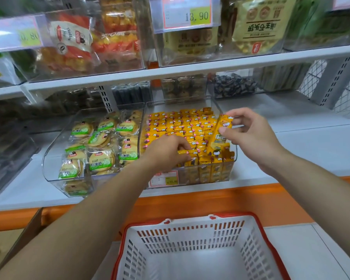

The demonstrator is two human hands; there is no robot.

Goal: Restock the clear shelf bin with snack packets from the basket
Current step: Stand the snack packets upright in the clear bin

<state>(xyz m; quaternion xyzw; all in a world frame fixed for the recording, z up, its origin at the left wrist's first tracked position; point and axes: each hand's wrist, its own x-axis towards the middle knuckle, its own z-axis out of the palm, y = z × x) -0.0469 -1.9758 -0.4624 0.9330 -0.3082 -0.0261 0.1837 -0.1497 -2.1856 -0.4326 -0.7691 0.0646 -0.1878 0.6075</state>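
Note:
A clear shelf bin (224,174) on the lower shelf is packed with rows of small yellow snack packets (182,122). My right hand (249,134) pinches one long yellow packet (220,132) upright over the bin's right side. My left hand (166,150) reaches into the bin's front, its fingers curled round a yellow packet (185,152) lying flat. The white basket (192,251) with a red rim sits below, in front of the shelf, and shows no packets inside.
A second clear bin (55,158) of green-labelled round biscuits stands left of the yellow one. Above, an upper shelf (190,69) carries more clear bins and price tags. An orange shelf edge (210,199) runs between bin and basket. A cardboard box (14,239) is at lower left.

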